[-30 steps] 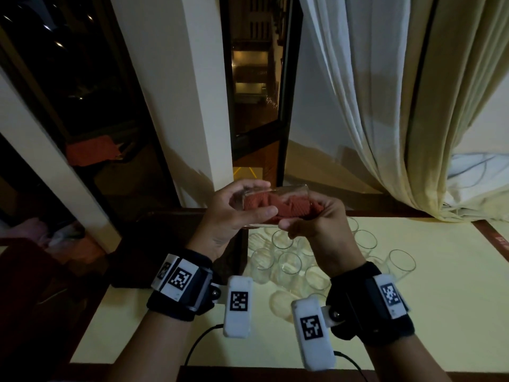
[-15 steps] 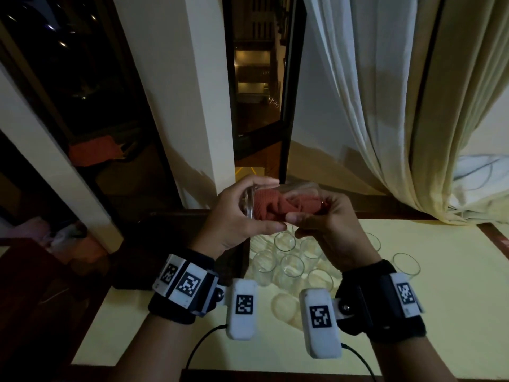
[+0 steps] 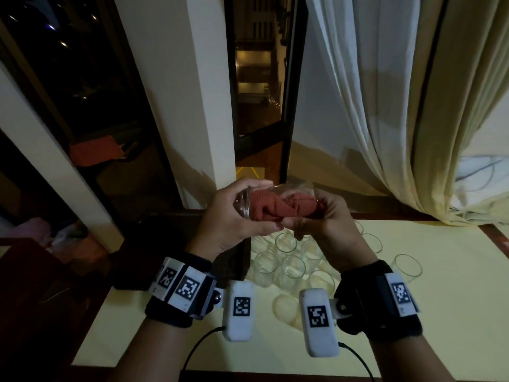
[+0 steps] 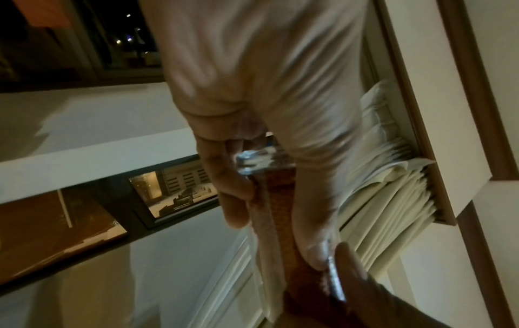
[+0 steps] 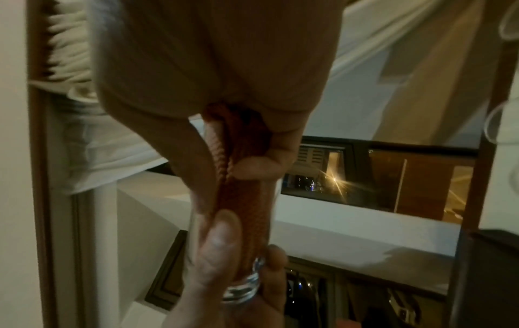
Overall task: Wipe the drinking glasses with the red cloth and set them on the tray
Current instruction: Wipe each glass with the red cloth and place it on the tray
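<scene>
A clear drinking glass (image 3: pixel 243 206) lies on its side in the air above the table, stuffed with the red cloth (image 3: pixel 271 206). My left hand (image 3: pixel 242 216) grips the glass round its thick base end, thumb underneath. My right hand (image 3: pixel 305 210) grips the cloth where it bunches out of the glass mouth. The left wrist view shows the glass base (image 4: pixel 258 162) between my fingers, with the cloth (image 4: pixel 280 210) inside. From the right wrist I see my fingers pinching the cloth (image 5: pixel 238 155), and the glass (image 5: pixel 238 286) held by the left hand (image 5: pixel 219 250).
Several empty glasses (image 3: pixel 286 260) stand clustered on the yellow table (image 3: pixel 440 312) under my hands, one glass (image 3: pixel 407 267) apart at the right. A dark tray (image 3: pixel 165 244) lies at the left. Curtains (image 3: pixel 385 106) and a window lie beyond the table's far edge.
Both hands stay raised over the glasses. The cloth bundle has turned and shifted inside the glass, and the glass base now shows more plainly at the left.
</scene>
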Motion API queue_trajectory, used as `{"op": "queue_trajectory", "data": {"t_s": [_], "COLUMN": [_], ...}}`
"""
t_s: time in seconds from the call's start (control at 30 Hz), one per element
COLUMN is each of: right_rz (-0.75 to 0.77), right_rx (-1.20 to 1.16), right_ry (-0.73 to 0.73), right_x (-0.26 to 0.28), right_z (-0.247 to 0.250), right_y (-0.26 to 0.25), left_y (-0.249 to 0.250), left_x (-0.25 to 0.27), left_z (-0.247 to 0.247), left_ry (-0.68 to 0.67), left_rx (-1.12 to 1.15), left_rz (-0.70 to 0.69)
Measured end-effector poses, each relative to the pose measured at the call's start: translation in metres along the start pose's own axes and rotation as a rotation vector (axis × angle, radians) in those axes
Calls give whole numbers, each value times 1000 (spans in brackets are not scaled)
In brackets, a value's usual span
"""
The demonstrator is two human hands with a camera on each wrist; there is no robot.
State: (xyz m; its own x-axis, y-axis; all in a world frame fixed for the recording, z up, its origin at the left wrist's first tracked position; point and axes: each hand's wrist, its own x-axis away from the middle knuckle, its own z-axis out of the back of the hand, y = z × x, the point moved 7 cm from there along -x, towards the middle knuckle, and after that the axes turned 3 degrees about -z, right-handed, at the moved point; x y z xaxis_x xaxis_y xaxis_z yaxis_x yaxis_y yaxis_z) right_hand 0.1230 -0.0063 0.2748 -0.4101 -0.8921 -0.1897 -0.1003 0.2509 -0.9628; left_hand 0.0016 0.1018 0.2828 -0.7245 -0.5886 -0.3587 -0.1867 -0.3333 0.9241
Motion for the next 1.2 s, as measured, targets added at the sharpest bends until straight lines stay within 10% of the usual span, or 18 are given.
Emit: {"op": "queue_trajectory", "data": {"t_s": [0.33,0.63,0.87,1.2], "right_rz": [98,-44,24,-98], "right_rx": [68,-33,12,-128], "right_ry": [80,-15,92,51], "right_x": [-9,-10,-11,-6], "right_z": [0,1,-1,6], "right_y": [-11,-2,-1,15], "left_y": [-5,3,-16,-3], "left_x": [-1,1,6,8], "left_z": [-3,3,0,1], "left_ry": [-11,-1,16,-15], "left_rx": [195,29,223,-64], "left_rz": [195,-16,274,96]}}
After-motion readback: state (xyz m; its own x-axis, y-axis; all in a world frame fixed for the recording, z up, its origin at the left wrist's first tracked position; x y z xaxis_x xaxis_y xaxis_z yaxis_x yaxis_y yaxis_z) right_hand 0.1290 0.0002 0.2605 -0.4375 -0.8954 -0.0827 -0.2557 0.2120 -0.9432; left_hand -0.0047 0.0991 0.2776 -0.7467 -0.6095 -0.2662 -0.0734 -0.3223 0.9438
